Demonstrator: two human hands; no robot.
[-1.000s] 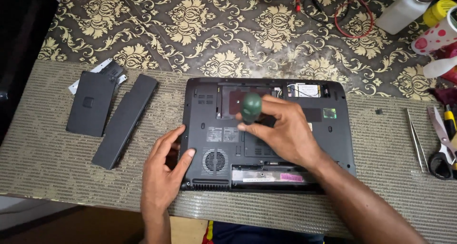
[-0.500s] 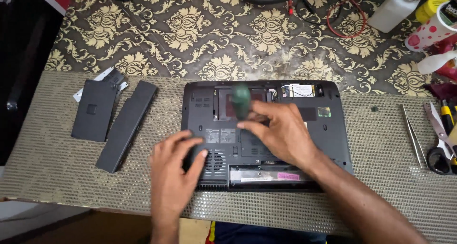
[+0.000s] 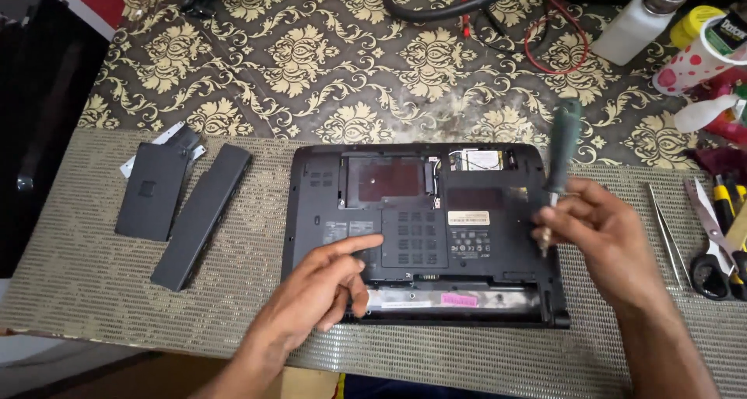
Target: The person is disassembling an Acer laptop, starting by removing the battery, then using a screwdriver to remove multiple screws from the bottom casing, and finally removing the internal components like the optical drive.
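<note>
Right hand (image 3: 603, 239) grips a green-handled screwdriver (image 3: 560, 154) upright, its tip just over the right edge of the upturned black laptop (image 3: 412, 228), which lies on the woven mat (image 3: 78, 290). Left hand (image 3: 319, 290) holds nothing, fingers loosely curled, index finger resting on the laptop's base near the front. The long black battery (image 3: 201, 216) lies well to the left, with tweezers (image 3: 668, 232) and scissors (image 3: 712, 239) to the right.

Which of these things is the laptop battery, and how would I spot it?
Start at the upturned black laptop in the middle of the woven mat. Look left of it: two black pieces lie side by side. The battery is the long, narrow bar nearer the laptop; its neighbour, the cover panel, is shorter and wider.
</note>
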